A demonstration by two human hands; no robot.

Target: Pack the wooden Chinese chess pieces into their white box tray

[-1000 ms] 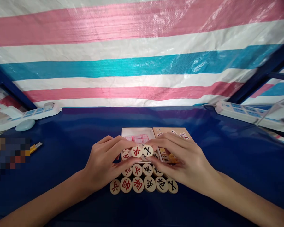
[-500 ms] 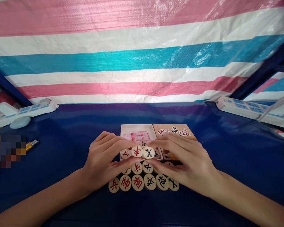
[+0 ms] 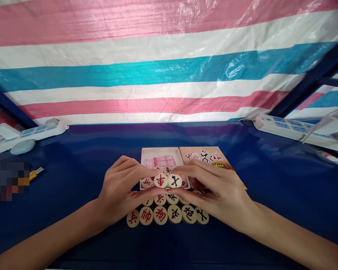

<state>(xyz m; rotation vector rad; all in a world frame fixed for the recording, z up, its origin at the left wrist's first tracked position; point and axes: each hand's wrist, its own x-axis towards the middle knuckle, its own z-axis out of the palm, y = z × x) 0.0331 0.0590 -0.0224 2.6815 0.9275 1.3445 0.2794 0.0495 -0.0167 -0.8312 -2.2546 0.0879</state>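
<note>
Between the thumb and fingers of my left hand (image 3: 119, 185) is a round Chinese chess piece with a red character (image 3: 160, 180). My right hand (image 3: 214, 183) pinches a Chinese chess piece with a black character (image 3: 175, 181). Both pieces are held upright side by side, faces toward me. Below them several more pieces stand in rows on the table, such as a red-marked piece (image 3: 160, 215) and a black-marked piece (image 3: 174, 213). Behind my fingers lies an open white box (image 3: 145, 154) with a red-lined sheet (image 3: 165, 161) and some pieces, partly hidden.
Right of the box lies its printed brown lid (image 3: 202, 153). Power strips stand at the left (image 3: 45, 130) and right (image 3: 287, 127) edges of the blue table (image 3: 101, 138). A yellow cutter (image 3: 35, 173) and a pale mouse-shaped object (image 3: 23, 147) lie at left. Striped sheeting (image 3: 169, 71) hangs behind.
The whole scene sits slightly further left in view. The black-marked piece in my right hand has turned a little. Both hands keep their hold.
</note>
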